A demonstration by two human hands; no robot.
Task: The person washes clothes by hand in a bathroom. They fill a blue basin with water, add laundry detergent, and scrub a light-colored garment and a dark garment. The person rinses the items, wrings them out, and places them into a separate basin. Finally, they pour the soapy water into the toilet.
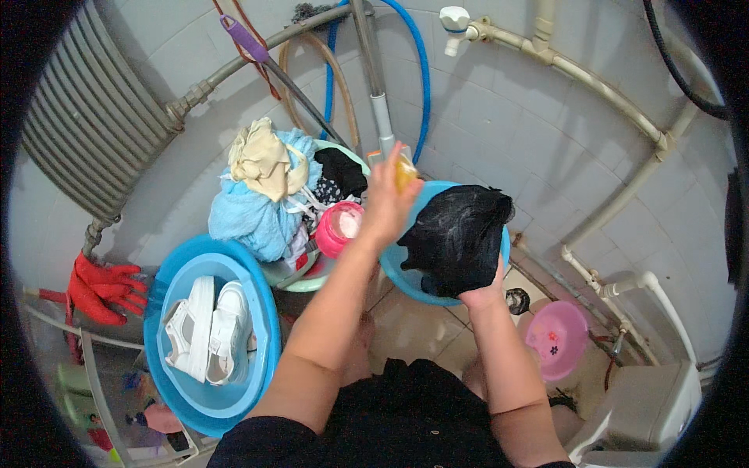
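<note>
My left hand (386, 204) is closed around a yellow bar of soap (405, 173) with some white on it, held over the left rim of a light blue basin (409, 290). A wet black cloth (459, 238) is spread over the basin and covers most of its inside. At the cloth's lower right edge, my right hand (485, 293) holds it up, with its fingers mostly hidden beneath. Beside my left wrist, a pink tub (334, 237) with white contents sits among the laundry.
A heaped basin of laundry (253, 210) stands to the left. White shoes (228, 334) lie in nested blue basins (158, 312) nearer me. Red gloves (105, 290) hang at far left. A pink basin (558, 343) stands at right, near pipes and a tap (455, 30).
</note>
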